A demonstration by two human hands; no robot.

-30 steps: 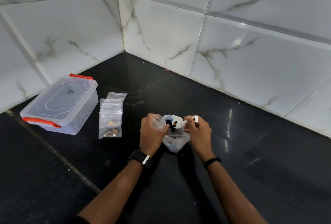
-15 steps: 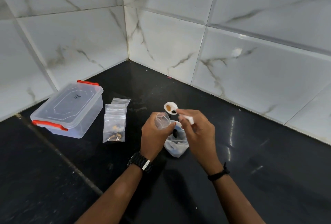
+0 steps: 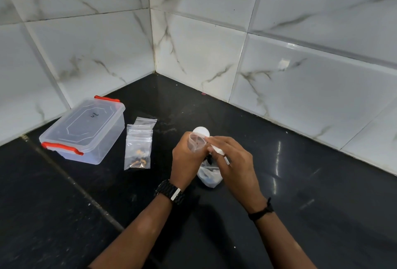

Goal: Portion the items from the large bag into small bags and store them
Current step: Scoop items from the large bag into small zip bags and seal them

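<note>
While I have only the head view to go on, it shows enough. My left hand [image 3: 185,161] is curled around a small clear bag [image 3: 196,144], thumb and fingers pinching its mouth open and upright. My right hand [image 3: 233,161] pinches the handle of a white plastic spoon [image 3: 202,132], whose bowl is tipped over the mouth of that bag. Below and between the hands sits the large bag [image 3: 209,177] on the black counter [image 3: 300,182], slumped, with dark pieces inside.

I judge the small bag to be thin, limp film: nearly weightless and slippery, so it will collapse unless held by the rim just under the zip strip, which is where I would keep my grip. The spoon looks light and stiff; the handle end is the right hold. The pieces seem small and dry, apt to bounce out.

To the left lie more zip bags [image 3: 139,142], the front one already holding some pieces, just beside a lidded clear box [image 3: 86,127] with red clasps.
</note>
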